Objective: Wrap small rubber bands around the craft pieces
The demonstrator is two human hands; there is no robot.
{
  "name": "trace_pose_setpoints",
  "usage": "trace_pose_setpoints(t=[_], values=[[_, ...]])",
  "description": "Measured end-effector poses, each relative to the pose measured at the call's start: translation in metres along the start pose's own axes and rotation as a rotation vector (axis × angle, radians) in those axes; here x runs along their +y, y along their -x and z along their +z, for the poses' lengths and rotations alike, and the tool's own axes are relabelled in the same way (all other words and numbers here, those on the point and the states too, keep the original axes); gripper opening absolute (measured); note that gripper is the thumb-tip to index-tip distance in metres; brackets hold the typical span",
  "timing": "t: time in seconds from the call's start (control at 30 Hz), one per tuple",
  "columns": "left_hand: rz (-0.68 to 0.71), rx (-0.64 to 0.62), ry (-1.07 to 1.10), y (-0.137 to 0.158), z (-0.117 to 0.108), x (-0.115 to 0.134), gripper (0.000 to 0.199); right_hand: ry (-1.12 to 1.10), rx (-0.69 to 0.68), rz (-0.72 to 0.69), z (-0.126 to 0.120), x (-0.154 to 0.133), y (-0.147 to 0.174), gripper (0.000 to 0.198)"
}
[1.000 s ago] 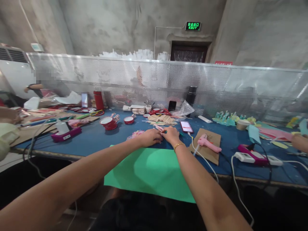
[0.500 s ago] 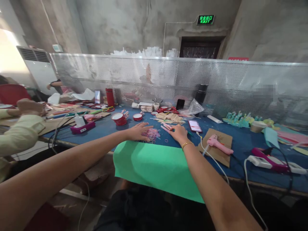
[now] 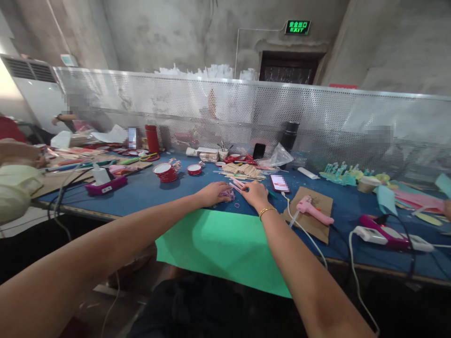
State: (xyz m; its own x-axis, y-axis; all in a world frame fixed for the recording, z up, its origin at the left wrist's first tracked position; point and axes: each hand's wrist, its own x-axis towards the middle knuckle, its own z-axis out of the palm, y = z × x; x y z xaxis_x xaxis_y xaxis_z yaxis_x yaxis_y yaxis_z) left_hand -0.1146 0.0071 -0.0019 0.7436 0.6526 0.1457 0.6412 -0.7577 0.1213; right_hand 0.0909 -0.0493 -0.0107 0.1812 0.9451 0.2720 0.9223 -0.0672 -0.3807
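Observation:
My left hand (image 3: pixel 211 194) lies on the table with its fingers curled round a pile of small pink and purple elastic bands (image 3: pixel 229 193), hiding part of it. One loose band (image 3: pixel 237 205) rests just to the right of that pile. In my right hand (image 3: pixel 255 193), thumb and fingers are pinched on thin pink sticks (image 3: pixel 237 183); their far ends point up and left. A gold bracelet (image 3: pixel 267 212) is on the right wrist. Under both forearms, a green sheet (image 3: pixel 218 244) hangs over the table's near edge and my lap.
Wooden sticks (image 3: pixel 243 170) are heaped beyond my hands. Red-rimmed round pieces (image 3: pixel 165 172) are stacked to the left. A phone (image 3: pixel 279 183), a pink glue gun (image 3: pixel 313 210) on cardboard (image 3: pixel 326 227) and a purple power strip (image 3: pixel 385 234) lie rightward. A co-worker's sleeve (image 3: pixel 16 190) is at far left.
My left hand's spread fingers have curled in over the elastic bands, drawing the pile together and covering more of it. The right hand keeps its pinch. The view has shifted slightly.

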Motion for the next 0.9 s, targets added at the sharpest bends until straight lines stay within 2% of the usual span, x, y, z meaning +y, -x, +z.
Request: trace_pose_setpoints(t=[0.1, 0.23, 0.33, 0.47, 0.57, 0.67, 0.77, 0.9], values=[[-0.030, 0.097, 0.012, -0.014, 0.002, -0.005, 0.054, -0.004, 0.012, -0.008, -0.001, -0.001, 0.001, 0.018], [-0.101, 0.138, -0.008, -0.020, -0.010, -0.021, 0.062, -0.010, 0.016, -0.008, -0.002, -0.001, 0.002, 0.017], [-0.110, 0.060, -0.035, -0.011, -0.026, -0.033, 0.072, -0.003, 0.012, -0.012, -0.002, -0.001, 0.001, 0.017], [-0.099, -0.095, -0.077, 0.016, -0.043, -0.039, 0.095, 0.005, 0.003, -0.004, 0.000, -0.001, -0.001, 0.017], [-0.148, -0.193, -0.092, 0.036, -0.046, -0.037, 0.111, 0.004, -0.007, 0.006, 0.000, -0.001, -0.001, 0.017], [-0.170, -0.248, -0.104, 0.046, -0.041, -0.033, 0.118, 0.001, 0.004, 0.006, -0.002, -0.003, 0.001, 0.017], [-0.175, -0.211, -0.091, 0.041, -0.027, -0.026, 0.117, -0.006, 0.009, 0.001, -0.003, -0.007, 0.003, 0.017], [-0.108, -0.057, -0.023, 0.014, -0.008, -0.013, 0.089, 0.003, 0.024, -0.008, -0.001, -0.008, 0.005, 0.016]])
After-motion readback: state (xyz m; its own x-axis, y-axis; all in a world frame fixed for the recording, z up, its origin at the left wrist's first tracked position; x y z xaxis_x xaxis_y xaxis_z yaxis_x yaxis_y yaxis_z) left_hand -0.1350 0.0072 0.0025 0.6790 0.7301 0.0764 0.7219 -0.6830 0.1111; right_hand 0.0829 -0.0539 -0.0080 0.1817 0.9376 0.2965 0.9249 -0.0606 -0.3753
